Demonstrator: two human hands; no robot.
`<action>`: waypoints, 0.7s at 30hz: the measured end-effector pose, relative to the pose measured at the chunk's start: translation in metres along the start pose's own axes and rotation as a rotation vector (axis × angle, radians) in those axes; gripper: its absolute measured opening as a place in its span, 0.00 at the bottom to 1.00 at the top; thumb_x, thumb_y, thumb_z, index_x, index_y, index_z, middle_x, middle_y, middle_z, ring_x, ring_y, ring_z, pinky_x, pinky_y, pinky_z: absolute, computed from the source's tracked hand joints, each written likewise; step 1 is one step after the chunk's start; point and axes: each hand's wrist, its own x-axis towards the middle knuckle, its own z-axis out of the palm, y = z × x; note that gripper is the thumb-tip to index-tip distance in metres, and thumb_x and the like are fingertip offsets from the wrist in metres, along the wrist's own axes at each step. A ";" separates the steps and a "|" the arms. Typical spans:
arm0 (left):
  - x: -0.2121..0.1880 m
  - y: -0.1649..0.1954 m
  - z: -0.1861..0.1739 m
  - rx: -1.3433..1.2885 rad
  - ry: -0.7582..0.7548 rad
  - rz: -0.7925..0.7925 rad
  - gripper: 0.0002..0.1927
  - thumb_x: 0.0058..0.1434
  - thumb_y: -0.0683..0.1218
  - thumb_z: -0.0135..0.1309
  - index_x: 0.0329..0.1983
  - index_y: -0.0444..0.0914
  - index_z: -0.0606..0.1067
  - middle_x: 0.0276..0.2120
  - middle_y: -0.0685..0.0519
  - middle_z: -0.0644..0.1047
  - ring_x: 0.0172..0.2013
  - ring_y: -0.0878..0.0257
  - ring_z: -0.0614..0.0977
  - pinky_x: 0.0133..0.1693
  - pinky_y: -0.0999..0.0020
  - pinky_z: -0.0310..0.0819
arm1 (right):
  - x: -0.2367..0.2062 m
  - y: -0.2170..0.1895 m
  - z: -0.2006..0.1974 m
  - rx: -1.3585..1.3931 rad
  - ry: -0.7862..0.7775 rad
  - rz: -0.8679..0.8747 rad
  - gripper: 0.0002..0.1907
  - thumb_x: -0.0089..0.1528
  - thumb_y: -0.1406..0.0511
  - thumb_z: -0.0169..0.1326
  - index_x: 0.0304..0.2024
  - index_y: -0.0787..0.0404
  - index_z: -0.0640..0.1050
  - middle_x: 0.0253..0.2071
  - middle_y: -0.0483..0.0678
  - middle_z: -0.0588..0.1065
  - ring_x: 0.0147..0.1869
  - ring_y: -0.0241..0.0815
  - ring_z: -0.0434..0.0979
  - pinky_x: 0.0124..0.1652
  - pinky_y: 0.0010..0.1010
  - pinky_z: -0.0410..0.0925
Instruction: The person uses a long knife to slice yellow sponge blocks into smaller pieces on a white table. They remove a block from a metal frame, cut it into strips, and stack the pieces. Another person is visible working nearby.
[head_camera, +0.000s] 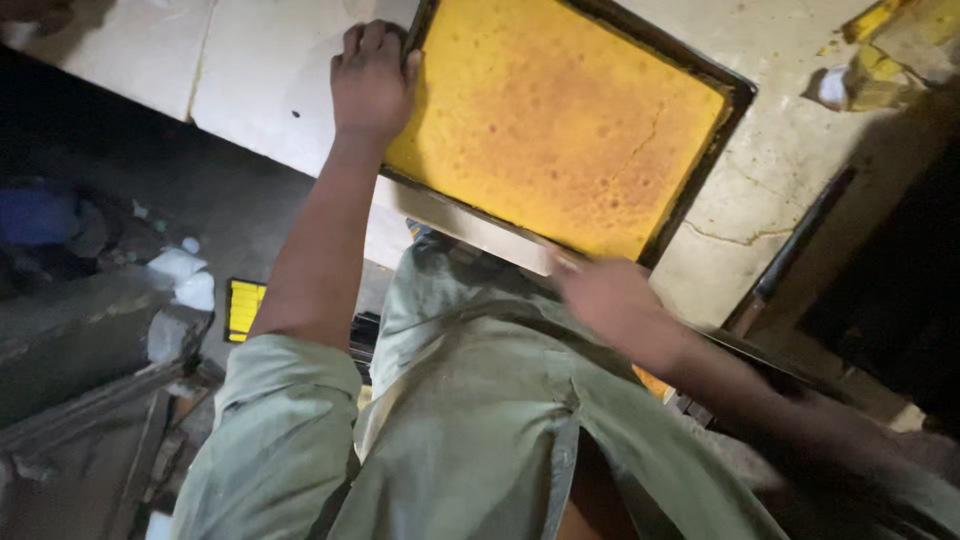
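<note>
A large dark metal baking tray (700, 190) holds a flat golden-yellow sheet cake (560, 120) with small brown spots and a crack near its right side. The tray lies on a pale stone counter (260, 70). My left hand (372, 82) grips the tray's left corner, fingers curled over the rim. My right hand (605, 297) is blurred at the tray's near edge, touching or just beside the rim; whether it grips it is unclear. My green shirt fills the lower part of the view.
Yellow cake scraps and a wrapper (880, 60) lie at the counter's top right. A long dark strip (790, 250) rests along the counter's right side. Below the counter, the dim floor holds white crumpled paper (185, 280), a yellow ribbed object (243, 308) and a blue item (40, 215).
</note>
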 end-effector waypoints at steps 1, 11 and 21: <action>-0.003 0.000 0.001 0.025 0.045 0.027 0.16 0.73 0.54 0.54 0.50 0.36 0.76 0.55 0.47 0.74 0.59 0.46 0.71 0.48 0.44 0.70 | -0.027 0.017 0.007 0.049 -0.021 -0.020 0.15 0.67 0.59 0.46 0.55 0.50 0.76 0.28 0.52 0.78 0.30 0.55 0.80 0.28 0.50 0.70; -0.020 -0.007 0.009 -0.156 -0.019 -0.065 0.17 0.70 0.52 0.52 0.53 0.35 0.77 0.61 0.39 0.72 0.63 0.39 0.68 0.59 0.40 0.63 | -0.086 0.015 -0.033 -0.030 0.027 0.288 0.15 0.68 0.64 0.46 0.58 0.47 0.71 0.32 0.52 0.79 0.35 0.52 0.81 0.35 0.44 0.73; 0.013 -0.064 -0.018 -0.557 -0.153 0.203 0.15 0.72 0.47 0.48 0.51 0.33 0.79 0.58 0.37 0.74 0.59 0.39 0.70 0.62 0.45 0.61 | 0.143 -0.096 -0.053 0.993 0.673 0.483 0.31 0.65 0.71 0.48 0.72 0.54 0.63 0.44 0.65 0.77 0.40 0.62 0.81 0.43 0.47 0.73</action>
